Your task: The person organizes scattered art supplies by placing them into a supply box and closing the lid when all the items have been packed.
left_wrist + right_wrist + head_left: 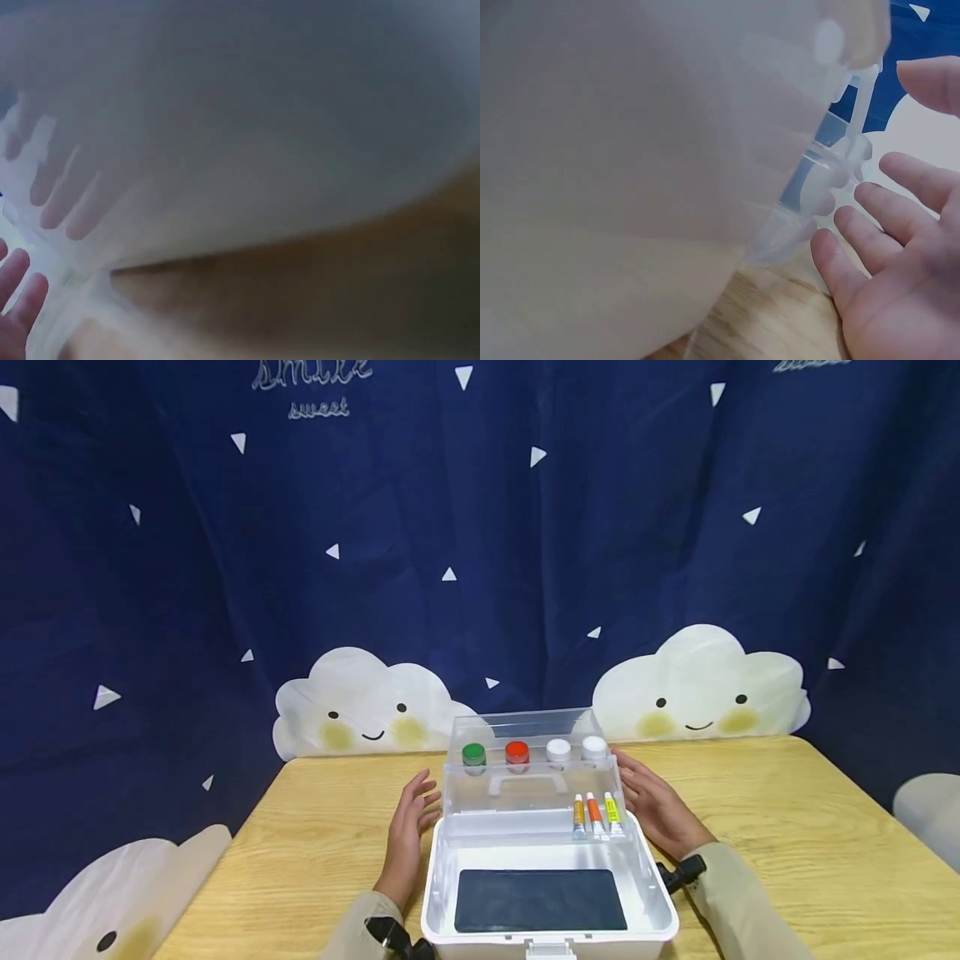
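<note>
A white plastic box [433, 881] stands on the table with its clear lid [468, 792] raised at the back. Along the lid sit a green-capped jar [473, 755], a red-capped jar [517, 753] and two white-capped jars [558, 752]. Three small paint tubes, ochre [578, 814], orange [595, 814] and yellow [612, 812], lean at the right. My left hand [408, 831] is beside the box's left side, fingers loosely extended. On the other side, my right hand [663, 806] has spread fingers near the lid's right edge. Both hands hold nothing; the wrist views show blurred box walls close up.
Inside the box lies a dark rectangular panel [540, 900], and a latch [550, 951] is at its front. The wooden table [315, 852] extends to both sides. Behind it hangs a navy curtain [405, 610] with clouds and triangles.
</note>
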A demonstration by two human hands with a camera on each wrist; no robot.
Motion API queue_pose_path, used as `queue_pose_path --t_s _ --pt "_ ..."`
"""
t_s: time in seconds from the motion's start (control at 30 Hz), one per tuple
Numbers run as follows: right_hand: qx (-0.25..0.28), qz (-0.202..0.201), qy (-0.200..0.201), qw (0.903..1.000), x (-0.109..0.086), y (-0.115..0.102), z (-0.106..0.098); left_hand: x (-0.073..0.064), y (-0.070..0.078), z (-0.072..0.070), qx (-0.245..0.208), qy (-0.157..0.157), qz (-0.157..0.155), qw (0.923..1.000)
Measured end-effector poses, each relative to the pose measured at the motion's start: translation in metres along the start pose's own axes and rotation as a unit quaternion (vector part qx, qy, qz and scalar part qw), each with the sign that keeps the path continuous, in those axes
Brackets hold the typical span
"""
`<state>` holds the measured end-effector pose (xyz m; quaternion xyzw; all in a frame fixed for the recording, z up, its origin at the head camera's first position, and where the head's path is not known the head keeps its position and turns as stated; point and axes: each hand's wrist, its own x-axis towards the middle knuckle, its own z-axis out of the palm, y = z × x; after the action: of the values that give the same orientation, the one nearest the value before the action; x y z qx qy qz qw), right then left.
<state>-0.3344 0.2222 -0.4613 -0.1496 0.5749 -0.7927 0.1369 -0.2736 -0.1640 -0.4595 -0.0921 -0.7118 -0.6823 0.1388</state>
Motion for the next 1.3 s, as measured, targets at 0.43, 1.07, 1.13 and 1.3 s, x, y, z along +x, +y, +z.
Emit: queue_pose_path --t_s 0.43,1.07,1.13,1.3 --pt "-0.044 0.027 0.021 0.9984 -0.003 -0.004 0.001 0.023 -0.012 0.0 -0.023 -0.082 -0.058 0.9946" --pt "-0.124 0.031 0.063 0.9898 -0.01 -0.001 -0.007 0.04 -0.027 0.006 0.067 -0.131 -0.075 0.9862" --pt "-0.127 0.032 0.06 0.9896 -0.008 0.0 -0.005 0.039 -0.026 0.004 0.078 -0.138 -0.075 0.9846" --pt "-0.145 0.038 0.03 0.9883 -0.004 0.005 -0.003 0.039 -0.022 -0.007 0.123 -0.138 -0.079 0.9797"
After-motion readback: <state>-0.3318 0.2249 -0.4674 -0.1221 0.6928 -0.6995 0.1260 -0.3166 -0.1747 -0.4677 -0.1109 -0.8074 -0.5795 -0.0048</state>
